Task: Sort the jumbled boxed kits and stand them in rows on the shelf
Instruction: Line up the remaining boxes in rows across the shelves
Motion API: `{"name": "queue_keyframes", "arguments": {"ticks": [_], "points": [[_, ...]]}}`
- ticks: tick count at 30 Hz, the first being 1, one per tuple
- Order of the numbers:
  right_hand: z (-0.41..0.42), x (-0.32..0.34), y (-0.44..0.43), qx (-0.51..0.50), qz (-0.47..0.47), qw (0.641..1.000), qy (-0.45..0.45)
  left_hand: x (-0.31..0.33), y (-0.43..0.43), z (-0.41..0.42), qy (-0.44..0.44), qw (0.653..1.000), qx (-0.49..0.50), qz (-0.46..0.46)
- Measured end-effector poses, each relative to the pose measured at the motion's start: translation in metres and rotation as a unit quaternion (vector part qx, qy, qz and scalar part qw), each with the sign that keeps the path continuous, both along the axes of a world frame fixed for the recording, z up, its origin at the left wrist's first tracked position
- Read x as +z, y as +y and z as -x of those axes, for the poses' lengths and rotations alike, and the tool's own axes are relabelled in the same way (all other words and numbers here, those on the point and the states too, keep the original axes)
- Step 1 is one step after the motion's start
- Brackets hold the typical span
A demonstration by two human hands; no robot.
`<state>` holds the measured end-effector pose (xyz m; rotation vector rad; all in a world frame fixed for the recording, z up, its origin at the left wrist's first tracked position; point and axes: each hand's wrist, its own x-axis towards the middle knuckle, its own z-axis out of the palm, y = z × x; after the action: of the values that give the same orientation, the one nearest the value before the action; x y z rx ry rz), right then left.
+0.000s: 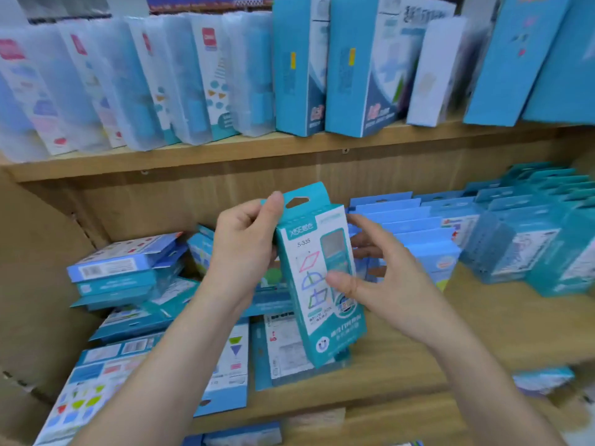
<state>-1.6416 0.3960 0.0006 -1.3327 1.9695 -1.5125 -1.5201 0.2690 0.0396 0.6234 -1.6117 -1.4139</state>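
The left hand (pixel 244 243) is gripping the top of a teal box (pixel 317 284), and the right hand (pixel 376 278) is pinching its right side, thumb on the front. The box is being held almost upright above the lower shelf (pixel 483 333), between a jumbled pile (pixel 128 278) and a standing row (pixel 412 226).

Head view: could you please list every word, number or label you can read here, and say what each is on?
"S-335": front of the held teal box.
"XISE", roughly, then unreadable characters: the same box's logo band.
Other print on that box: blurred.
Red labels on the translucent cases: blurred.
Barcode digits on the flat boxes: too small.
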Motion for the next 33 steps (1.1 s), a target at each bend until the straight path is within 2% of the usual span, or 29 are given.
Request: {"name": "queue_keyframes", "arguments": {"ticks": [2, 4, 8, 11, 13, 19, 24, 26, 29, 33], "points": [[0.008, 0.001, 0.023, -0.064, -0.049, 0.993, 0.092, -0.001, 0.018, 0.028, -0.004, 0.998, -0.017, 0.059], [0.019, -0.003, 0.044, -0.119, -0.057, 0.979, 0.157, -0.003, 0.039, 0.057, -0.016, 0.993, -0.048, 0.103], [0.063, -0.014, 0.088, -0.244, -0.039, 0.951, 0.184, -0.006, 0.088, 0.115, -0.033, 0.980, -0.146, 0.131], [0.111, -0.020, 0.129, -0.309, -0.024, 0.931, 0.192, -0.011, 0.130, 0.160, -0.096, 0.951, -0.226, 0.188], [0.141, -0.022, 0.155, -0.335, -0.017, 0.921, 0.196, -0.018, 0.156, 0.193, -0.128, 0.941, -0.225, 0.218], [0.220, -0.043, 0.211, -0.324, -0.077, 0.919, 0.210, -0.064, 0.197, 0.289, -0.174, 0.948, -0.175, 0.201], [0.259, -0.063, 0.235, -0.321, -0.089, 0.920, 0.207, -0.093, 0.224, 0.342, -0.225, 0.917, -0.133, 0.303], [0.268, -0.067, 0.239, -0.314, -0.100, 0.917, 0.225, -0.102, 0.230, 0.358, -0.220, 0.916, -0.095, 0.320], [0.277, -0.071, 0.240, -0.298, -0.121, 0.916, 0.240, -0.116, 0.233, 0.372, -0.201, 0.932, -0.088, 0.288], [0.288, -0.072, 0.237, -0.277, -0.133, 0.920, 0.244, -0.131, 0.234, 0.380, -0.225, 0.933, -0.084, 0.267]]}}
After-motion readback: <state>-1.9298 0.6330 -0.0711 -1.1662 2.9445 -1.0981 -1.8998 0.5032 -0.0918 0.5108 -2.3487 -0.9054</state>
